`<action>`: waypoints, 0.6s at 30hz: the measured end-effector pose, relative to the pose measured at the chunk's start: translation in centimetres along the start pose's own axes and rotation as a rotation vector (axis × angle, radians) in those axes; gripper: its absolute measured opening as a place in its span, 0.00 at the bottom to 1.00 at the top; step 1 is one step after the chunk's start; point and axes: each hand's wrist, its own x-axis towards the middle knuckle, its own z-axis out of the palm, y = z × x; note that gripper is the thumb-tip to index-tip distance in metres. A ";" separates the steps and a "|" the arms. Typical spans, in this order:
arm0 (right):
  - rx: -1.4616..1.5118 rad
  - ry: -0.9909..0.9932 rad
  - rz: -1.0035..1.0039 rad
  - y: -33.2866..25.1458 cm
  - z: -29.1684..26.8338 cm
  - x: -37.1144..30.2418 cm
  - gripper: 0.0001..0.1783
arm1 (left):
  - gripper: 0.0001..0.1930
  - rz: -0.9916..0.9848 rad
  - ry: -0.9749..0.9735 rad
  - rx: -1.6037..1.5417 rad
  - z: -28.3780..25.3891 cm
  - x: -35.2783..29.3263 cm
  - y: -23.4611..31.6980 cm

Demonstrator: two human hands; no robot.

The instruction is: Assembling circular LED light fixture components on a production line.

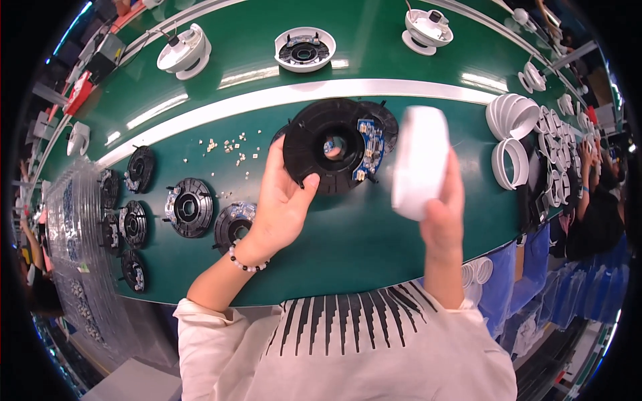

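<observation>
My left hand (284, 210) grips a black round plastic disc (304, 144) by its lower left edge and holds it up over the green bench. The disc has a hole in the middle and a blue circuit board (371, 150) on its right side. To its right, my right hand (447, 217) is closed around a white rounded plastic housing (421, 157), seen edge-on and smeared by motion. The two parts are apart. Partly hidden behind the held disc is another black disc (386, 123). More black discs (189, 207) with boards lie left of my left hand.
Small pale connectors (234, 145) are scattered beyond the discs. Clear plastic trays (73, 214) are stacked at the left edge. White rings (509, 164) stand at the right. Across a white rail (321, 90), a white bowl (304, 65) and white assemblies (428, 30) sit. Other people work at far right.
</observation>
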 end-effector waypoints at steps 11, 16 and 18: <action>-0.644 -0.414 -0.182 2.5 5.3 2.3 0.68 | 0.35 -0.398 -0.174 -0.730 -1.6 1.0 3.5; -0.779 -0.517 -0.270 1.9 6.2 2.5 0.68 | 0.25 -0.364 0.107 -0.629 -1.8 1.5 3.3; -0.769 -0.525 -0.242 1.3 6.3 2.6 0.68 | 0.25 -0.344 0.101 -0.632 -2.1 1.4 3.0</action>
